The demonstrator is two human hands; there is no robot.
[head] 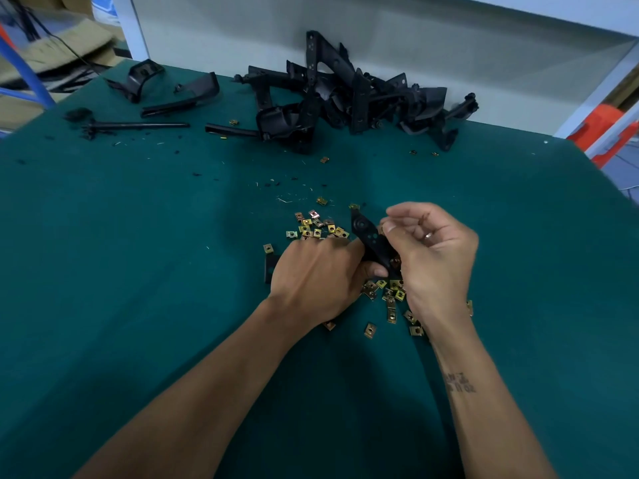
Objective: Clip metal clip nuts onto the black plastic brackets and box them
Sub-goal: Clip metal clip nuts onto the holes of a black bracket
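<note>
At frame centre we are gripping a black bracket with our left hand, whose fingers are curling out of sight beneath it. Our right hand is pinching something tiny against the bracket, hard to identify. Clip nuts are lying scattered on the green surface.

The things are carried by a table covered in dark green cloth; a tangled heap of black plastic brackets is piled at the far edge against a pale wall; several single brackets are spread toward the far left corner, with a thin black rod just nearer; small black chips are strewn around them; brass-coloured clip nuts are scattered in a loose cluster about the middle of the surface, a few strays lying nearer the heap.
</note>
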